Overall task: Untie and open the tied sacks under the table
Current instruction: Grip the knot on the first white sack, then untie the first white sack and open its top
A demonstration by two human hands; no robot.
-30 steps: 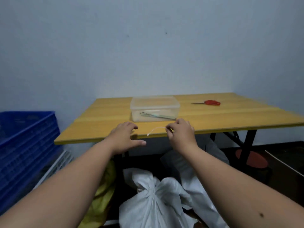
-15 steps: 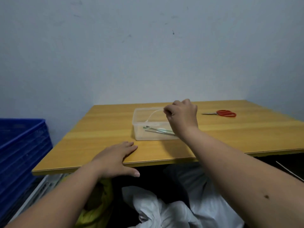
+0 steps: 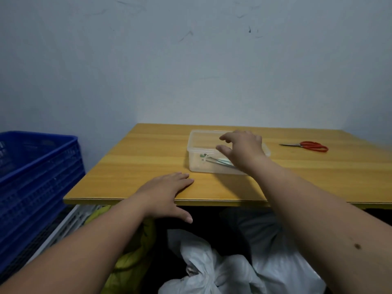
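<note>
The tied sacks lie under the bench [image 3: 131, 166], below both forearms. The white sack [image 3: 203, 270] is lowest in the view, below and between the two hands, and its neck is twisted into a knot that looks still closed. A second pale sack [image 3: 273, 253] leans just beside it, under the right forearm, and a yellow sack [image 3: 127, 259] shows under the left forearm; whether these two are tied cannot be seen.

The right hand [image 3: 244, 151] hovers over the clear plastic box [image 3: 197, 158], fingers spread and released, grasping nothing. The left hand [image 3: 165, 198] rests flat on the near edge of the bench, fingers straight, thumb hanging over the edge.

The step in hand seems to be putting a removed tie away in the box. To do it well, the person should see that the tie falls fully inside the walls and not on the rim, then bring both hands down to the white knot. There, one hand should hold the neck steady while the other loosens the tie, without pulling the thin material hard, because it may tear.

The box has no lid on it. Inside, under the right hand's fingers, lie some thin pale strips and a small green piece; their exact number cannot be told. Far to the right of that hand, red-handled scissors [image 3: 307, 146] lie on the bench. To the left of the left hand stands a blue crate [image 3: 36, 177]; its contents are hidden.
</note>
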